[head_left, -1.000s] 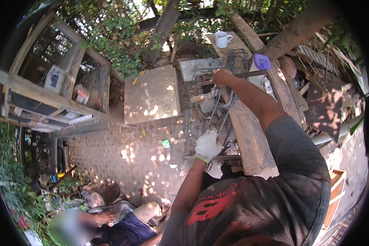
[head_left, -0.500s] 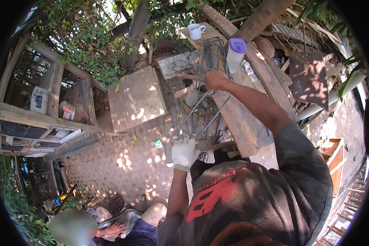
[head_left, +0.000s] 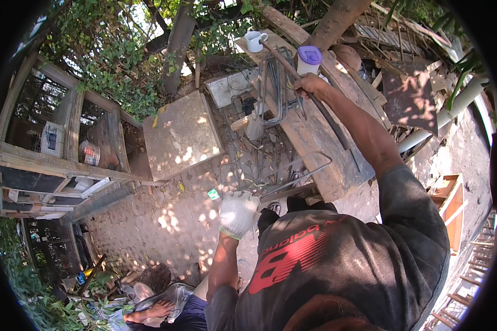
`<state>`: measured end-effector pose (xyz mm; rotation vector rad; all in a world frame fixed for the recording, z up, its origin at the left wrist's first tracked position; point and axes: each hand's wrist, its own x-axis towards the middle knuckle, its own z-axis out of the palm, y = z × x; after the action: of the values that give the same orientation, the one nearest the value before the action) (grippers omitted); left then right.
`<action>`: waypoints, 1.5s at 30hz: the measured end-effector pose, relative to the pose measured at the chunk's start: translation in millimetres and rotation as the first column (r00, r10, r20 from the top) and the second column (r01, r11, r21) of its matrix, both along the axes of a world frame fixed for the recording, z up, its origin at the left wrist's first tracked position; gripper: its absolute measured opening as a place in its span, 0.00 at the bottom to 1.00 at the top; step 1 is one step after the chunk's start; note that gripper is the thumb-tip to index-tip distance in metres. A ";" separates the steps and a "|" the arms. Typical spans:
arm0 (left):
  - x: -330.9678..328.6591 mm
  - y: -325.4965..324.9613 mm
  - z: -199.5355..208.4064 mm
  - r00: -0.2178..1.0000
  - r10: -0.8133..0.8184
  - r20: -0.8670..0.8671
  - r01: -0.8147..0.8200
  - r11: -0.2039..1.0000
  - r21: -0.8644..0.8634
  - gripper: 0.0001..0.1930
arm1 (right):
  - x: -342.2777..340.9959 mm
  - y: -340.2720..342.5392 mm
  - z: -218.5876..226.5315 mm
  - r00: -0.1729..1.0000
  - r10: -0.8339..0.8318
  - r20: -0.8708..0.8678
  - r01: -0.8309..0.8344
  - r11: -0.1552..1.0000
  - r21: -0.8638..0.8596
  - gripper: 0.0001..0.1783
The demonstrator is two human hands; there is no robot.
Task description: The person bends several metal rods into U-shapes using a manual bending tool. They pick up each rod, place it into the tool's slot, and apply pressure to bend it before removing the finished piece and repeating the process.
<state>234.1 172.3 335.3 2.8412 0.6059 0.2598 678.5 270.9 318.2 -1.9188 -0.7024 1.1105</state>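
Note:
My left hand (head_left: 238, 214), in a white work glove, is closed around one end of a bent steel rod (head_left: 294, 180). The rod's hooked far end reaches over a thick wooden plank bench (head_left: 328, 185). My bare right hand (head_left: 312, 85) grips a long rusty metal bar (head_left: 329, 119), which slants across the bench from near the white mug to the near side. Left of that hand, several bent steel rods (head_left: 276, 88) lie in a pile on the planks. Close behind the hand stands a bottle with a purple lid (head_left: 309, 56).
A white mug (head_left: 254, 41) stands on the bench's far end. To the left are a flat-topped block (head_left: 181, 135) and wood-and-mesh cages (head_left: 74, 118). Another person's hand (head_left: 154, 311) shows at the lower left. A tree trunk (head_left: 339, 25) leans behind the bench.
The rusty bar has swung from pointing left to lying slantwise along the bench. My right hand moved up and right; the rod in my left hand has turned rightward, away from the pile.

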 end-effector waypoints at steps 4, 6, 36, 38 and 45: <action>-12.5 -18.4 -49.5 0.989 0.130 0.064 -0.109 0.960 -0.257 0.11 | -22.1 36.6 -3.0 0.999 -0.001 0.050 -0.001 0.999 0.049 0.10; -3.1 -20.3 -87.7 0.974 0.200 0.107 -0.134 0.887 -0.442 0.12 | -16.6 37.7 -6.6 0.994 -0.051 0.095 0.048 0.998 0.038 0.11; 222.5 123.7 -134.6 0.994 0.091 -0.056 -0.097 0.986 -0.134 0.14 | 47.4 -221.3 -22.5 0.740 0.420 0.525 -0.275 0.902 -0.334 0.11; 226.0 117.0 -130.4 0.988 0.155 -0.028 -0.155 0.987 -0.035 0.14 | 57.5 -239.4 -41.3 0.710 0.406 0.575 -0.237 0.907 -0.348 0.11; 233.1 119.6 -127.4 0.971 0.223 -0.080 -0.233 0.961 -0.150 0.17 | 73.8 -163.4 -11.2 0.678 0.152 0.719 -0.243 0.970 0.024 0.25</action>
<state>467.3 292.0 208.0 2.6347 0.9267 0.1538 752.3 107.5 306.9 -2.1975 -1.3985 0.3660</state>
